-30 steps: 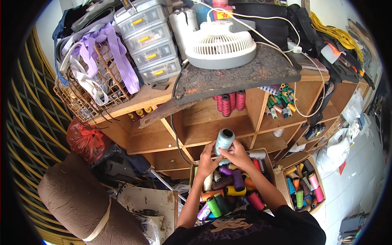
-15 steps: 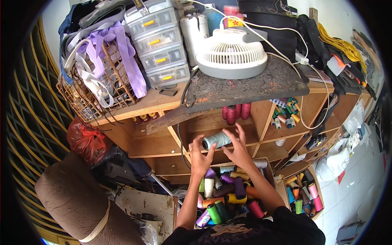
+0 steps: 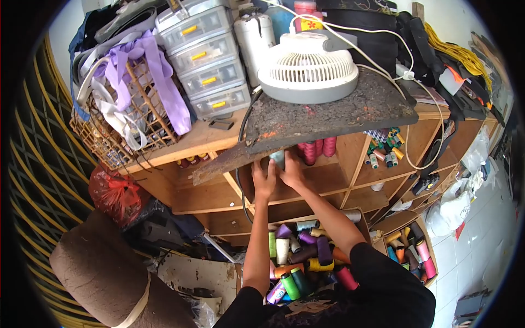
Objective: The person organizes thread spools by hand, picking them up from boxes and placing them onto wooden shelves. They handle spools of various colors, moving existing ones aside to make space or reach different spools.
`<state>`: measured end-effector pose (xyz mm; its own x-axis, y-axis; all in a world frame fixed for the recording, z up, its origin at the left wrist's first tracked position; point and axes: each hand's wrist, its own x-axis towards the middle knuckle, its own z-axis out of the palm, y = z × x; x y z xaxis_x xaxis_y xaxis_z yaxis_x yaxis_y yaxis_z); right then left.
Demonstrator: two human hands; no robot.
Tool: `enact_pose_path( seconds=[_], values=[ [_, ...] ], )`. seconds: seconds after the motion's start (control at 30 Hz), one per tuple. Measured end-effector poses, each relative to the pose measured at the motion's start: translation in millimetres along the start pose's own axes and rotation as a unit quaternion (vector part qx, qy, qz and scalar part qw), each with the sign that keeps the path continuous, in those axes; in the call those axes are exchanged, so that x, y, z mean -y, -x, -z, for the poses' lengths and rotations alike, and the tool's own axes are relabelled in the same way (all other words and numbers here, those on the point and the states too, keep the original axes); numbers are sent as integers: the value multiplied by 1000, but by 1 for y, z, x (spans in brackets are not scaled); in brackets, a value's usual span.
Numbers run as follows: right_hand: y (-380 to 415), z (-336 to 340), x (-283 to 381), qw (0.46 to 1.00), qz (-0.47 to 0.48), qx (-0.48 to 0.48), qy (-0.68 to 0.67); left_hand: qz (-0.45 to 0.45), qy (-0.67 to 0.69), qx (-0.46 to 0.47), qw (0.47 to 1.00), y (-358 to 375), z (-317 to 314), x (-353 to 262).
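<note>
A pale blue-green thread spool [image 3: 278, 158] is between my two hands, inside a cubby of the wooden shelf [image 3: 322, 191] and partly under the dark board. My left hand [image 3: 264, 180] is closed against the spool's left side. On its other side my right hand [image 3: 291, 171] grips it, with some fingertips hidden behind. Several dark red thread spools [image 3: 310, 152] stand in the same cubby, to the right of my hands. Below my forearms, a box holds many thread spools of mixed colours, among them a purple spool [image 3: 324, 250] and a green one [image 3: 290, 286].
A white fan [image 3: 307, 71] rests on the dark rough board [image 3: 339, 117] overhanging the cubby. To the left are clear plastic drawers [image 3: 205, 57] and a wire basket [image 3: 147, 104]. A brown roll [image 3: 101, 268] leans at lower left. Another spool box [image 3: 432, 240] is at right.
Both hands have moved forward and up into the cubby with the pale spool. It was lying sideways between my fingers and is now turned more upright, partly covered by the hands.
</note>
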<state>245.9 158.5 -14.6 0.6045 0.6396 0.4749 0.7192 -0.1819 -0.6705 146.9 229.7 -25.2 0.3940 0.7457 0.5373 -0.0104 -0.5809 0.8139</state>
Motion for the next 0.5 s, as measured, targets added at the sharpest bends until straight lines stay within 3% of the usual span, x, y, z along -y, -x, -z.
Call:
enact_pose_path(
  seconds=[0.07,0.13,0.23,0.3,0.4,0.5],
  values=[
    [-21,-19,-7,998,-52,18,-11,-56,-97,12,994,-3,1,-5],
    [-38,-40,-15,998,-34,-29,-33,6,-132,60,989,-9,3,-9],
    [-60,-77,-35,997,1,-63,-46,26,-139,111,984,-28,0,25],
    [-81,-140,-79,997,38,-74,9,64,-168,149,972,-33,-1,32],
    [-85,-153,-84,998,20,-54,13,-33,-203,138,969,-32,-10,62],
    [-81,-156,-85,999,-5,-24,21,9,-278,182,943,-33,-11,44]
  ],
)
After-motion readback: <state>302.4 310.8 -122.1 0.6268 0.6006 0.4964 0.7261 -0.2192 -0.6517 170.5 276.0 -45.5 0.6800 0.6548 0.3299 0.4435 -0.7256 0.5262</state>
